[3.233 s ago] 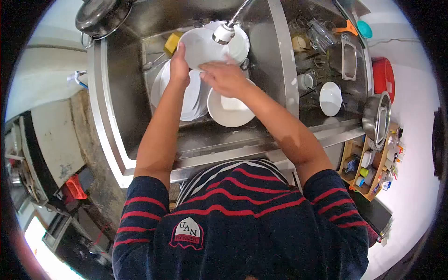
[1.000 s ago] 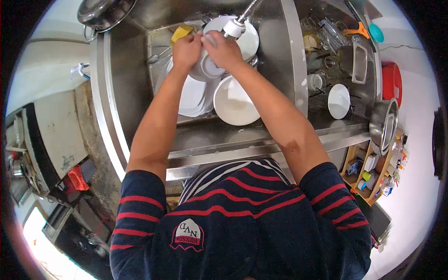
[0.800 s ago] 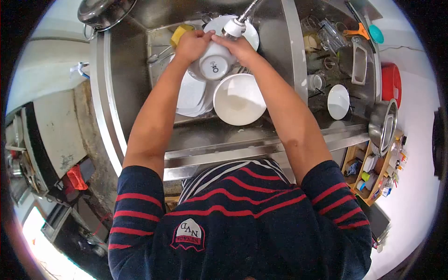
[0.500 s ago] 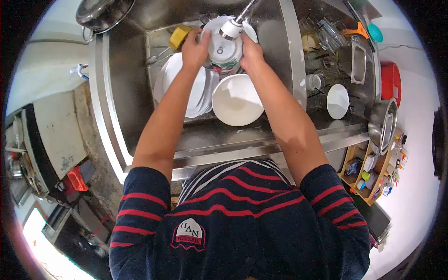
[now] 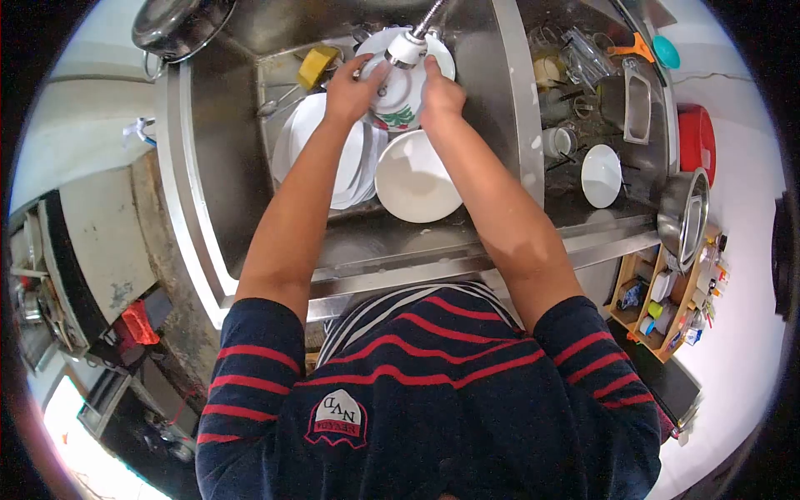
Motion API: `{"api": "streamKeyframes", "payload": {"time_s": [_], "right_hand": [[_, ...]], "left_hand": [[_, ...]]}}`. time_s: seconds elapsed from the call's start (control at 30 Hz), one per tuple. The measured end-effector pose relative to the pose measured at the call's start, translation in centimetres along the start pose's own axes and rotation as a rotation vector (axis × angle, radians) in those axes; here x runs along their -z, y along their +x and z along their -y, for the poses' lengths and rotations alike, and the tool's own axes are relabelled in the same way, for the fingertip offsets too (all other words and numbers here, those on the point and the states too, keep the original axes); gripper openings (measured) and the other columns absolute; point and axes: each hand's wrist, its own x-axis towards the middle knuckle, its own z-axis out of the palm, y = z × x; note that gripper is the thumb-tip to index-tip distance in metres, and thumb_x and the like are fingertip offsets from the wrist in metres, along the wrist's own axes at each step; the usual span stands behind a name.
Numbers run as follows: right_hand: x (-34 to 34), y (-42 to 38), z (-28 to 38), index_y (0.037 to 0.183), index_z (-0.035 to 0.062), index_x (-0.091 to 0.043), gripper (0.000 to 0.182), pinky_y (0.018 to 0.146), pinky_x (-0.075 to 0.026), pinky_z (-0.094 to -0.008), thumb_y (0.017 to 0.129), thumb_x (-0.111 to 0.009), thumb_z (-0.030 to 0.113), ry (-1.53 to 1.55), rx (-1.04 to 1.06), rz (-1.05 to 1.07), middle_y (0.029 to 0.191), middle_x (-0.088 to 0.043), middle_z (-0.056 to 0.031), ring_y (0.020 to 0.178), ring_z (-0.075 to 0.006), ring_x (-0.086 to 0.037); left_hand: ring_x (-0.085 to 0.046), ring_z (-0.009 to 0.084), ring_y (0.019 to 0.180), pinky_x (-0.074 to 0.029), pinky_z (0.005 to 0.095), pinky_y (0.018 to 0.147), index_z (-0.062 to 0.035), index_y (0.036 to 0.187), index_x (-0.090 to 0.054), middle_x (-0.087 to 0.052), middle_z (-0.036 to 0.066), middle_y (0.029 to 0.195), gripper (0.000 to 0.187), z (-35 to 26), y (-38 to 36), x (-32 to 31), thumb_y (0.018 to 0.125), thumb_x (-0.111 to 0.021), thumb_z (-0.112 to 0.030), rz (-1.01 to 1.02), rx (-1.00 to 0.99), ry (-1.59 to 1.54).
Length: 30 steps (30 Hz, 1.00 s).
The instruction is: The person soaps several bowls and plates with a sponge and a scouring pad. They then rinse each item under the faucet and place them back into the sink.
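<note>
At ten o'clock a dark round metal pot (image 5: 179, 29) sits on the steel ledge beside the stainless steel sink basin (image 5: 221, 167). Just right of it, near eleven o'clock, a yellow sponge block (image 5: 317, 65) lies at the back of the basin, with a stack of flat white plates (image 5: 329, 158) below it.

The left hand (image 5: 354, 87) and the right hand (image 5: 440, 93) close around a small white bowl with a red and green floral print (image 5: 398, 96), one hand on each side of its rim, fingers curled tight on it. The bowl sits at twelve o'clock, tipped with its underside toward the camera, directly under the white spray head of the flexible metal tap (image 5: 404, 50). It lies between the two hands, so neither is nearer; the left grips its nine o'clock edge, the right its three o'clock edge.

Just below, toward six o'clock from the hands, a wide plain white bowl (image 5: 417, 185) rests in the basin, apart from the held one.

At two o'clock a wire drying rack (image 5: 583, 92) holds glasses, a steel container and a small white dish (image 5: 601, 175); a red round lid (image 5: 692, 142) lies beyond at three o'clock.
</note>
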Motion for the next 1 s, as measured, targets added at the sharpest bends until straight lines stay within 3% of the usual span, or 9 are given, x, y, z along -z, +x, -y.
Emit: {"api": "streamKeyframes", "payload": {"time_s": [0.17, 0.2, 0.3, 0.4, 0.47, 0.63, 0.7, 0.8, 1.0], "right_hand": [[-1.0, -0.6, 0.8, 0.109, -0.0121, -0.058, 0.057, 0.089, -0.046, -0.0406, 0.081, -0.073, 0.035, 0.246, -0.227, -0.238, 0.117, -0.06, -0.0192, 0.099, -0.0296, -0.059], [-1.0, -0.4, 0.7, 0.109, -0.0121, -0.058, 0.057, 0.089, -0.046, -0.0406, 0.081, -0.073, 0.035, 0.245, -0.23, -0.233, 0.117, -0.06, -0.0192, 0.099, -0.0296, -0.059], [-0.5, -0.1, 0.7, 0.115, -0.0115, -0.055, 0.055, 0.087, -0.048, -0.0392, 0.083, -0.071, 0.031, 0.415, -0.272, -0.057, 0.119, -0.059, -0.0184, 0.101, -0.0285, -0.059], [-0.5, 2.0, -1.0, 0.115, -0.0101, -0.056, 0.052, 0.086, -0.049, -0.0396, 0.084, -0.071, 0.029, 0.369, -0.262, -0.002, 0.119, -0.059, -0.0174, 0.099, -0.0274, -0.061], [-0.7, 2.1, -0.7, 0.116, -0.0099, -0.056, 0.051, 0.085, -0.049, -0.0397, 0.085, -0.068, 0.029, 0.321, -0.239, 0.063, 0.119, -0.059, -0.0191, 0.1, -0.0289, -0.061], [-1.6, 3.1, -1.6, 0.112, -0.0104, -0.057, 0.048, 0.085, -0.049, -0.0405, 0.09, -0.058, 0.032, -0.264, 0.053, 0.166, 0.112, -0.061, -0.0263, 0.1, -0.0364, -0.062], [-1.9, 2.2, -2.5, 0.105, -0.0067, -0.06, 0.043, 0.083, -0.048, -0.0423, 0.089, -0.052, 0.032, -0.552, 0.626, 0.173, 0.1, -0.064, -0.0277, 0.096, -0.0405, -0.061], [-2.3, 1.4, -2.6, 0.098, -0.0017, -0.062, 0.032, 0.082, -0.048, -0.0451, 0.086, -0.052, 0.027, -0.869, 0.856, 0.276, 0.093, -0.065, -0.0252, 0.092, -0.0409, -0.061], [-1.7, 2.4, -1.6, 0.094, 0.0006, -0.064, 0.022, 0.066, -0.043, -0.0356, 0.083, -0.052, 0.015, -0.182, 0.076, 0.41, 0.079, -0.063, -0.0112, 0.074, -0.0201, -0.057]], "left_hand": [[-0.056, 0.0267, 0.109, -0.042, 0.0344, 0.095, -0.0053, 0.129, -0.054, -0.055, 0.021, 0.12, 0.057, 3.2, -1.3, -2.3, 0.081, -0.069, -0.032, -0.128, 0.074, -0.438], [-0.057, 0.0208, 0.105, -0.049, 0.0283, 0.078, 0.0001, 0.137, -0.042, -0.059, 0.018, 0.115, 0.066, -0.9, -3.3, -1.0, 0.082, -0.069, -0.023, -0.051, 0.192, -0.399], [-0.053, 0.0225, 0.114, -0.048, 0.0299, 0.085, 0.0042, 0.139, -0.035, -0.059, 0.019, 0.117, 0.074, -1.2, -4.2, -2.2, 0.08, -0.071, -0.021, -0.192, -0.012, -0.446], [-0.052, 0.0255, 0.117, -0.041, 0.0377, 0.099, 0.0046, 0.136, -0.039, -0.057, 0.018, 0.123, 0.064, -2.6, -4.1, -0.3, 0.086, -0.064, -0.026, -0.132, 0.316, -0.71], [-0.05, 0.0292, 0.12, -0.032, 0.0448, 0.107, 0.0017, 0.131, -0.045, -0.055, 0.016, 0.128, 0.048, -0.8, -2.7, 0.7, 0.094, -0.051, -0.029, 0.041, 0.625, -1.534], [-0.052, 0.0303, 0.117, -0.036, 0.0467, 0.103, 0.001, 0.127, -0.048, -0.055, 0.014, 0.126, 0.04, -0.6, -3.0, -0.9, 0.098, -0.042, -0.027, -0.246, 0.656, -1.271], [-0.053, 0.0306, 0.115, -0.039, 0.047, 0.1, 0.0018, 0.127, -0.047, -0.055, 0.014, 0.126, 0.042, -1.3, -2.7, -0.2, 0.097, -0.044, -0.028, -0.331, 0.666, -1.202], [-0.057, 0.0254, 0.103, -0.044, 0.039, 0.089, 0.0065, 0.115, -0.056, -0.06, 0.014, 0.115, 0.048, -1.0, -1.9, 0.9, 0.092, -0.054, -0.036, -0.455, 0.706, -1.074], [-0.06, 0.0239, 0.082, -0.045, 0.0335, 0.077, 0.0061, 0.091, -0.067, -0.067, 0.015, 0.09, 0.042, -0.9, -0.5, 1.9, 0.083, -0.061, -0.035, -0.311, 0.423, -0.52]]}}
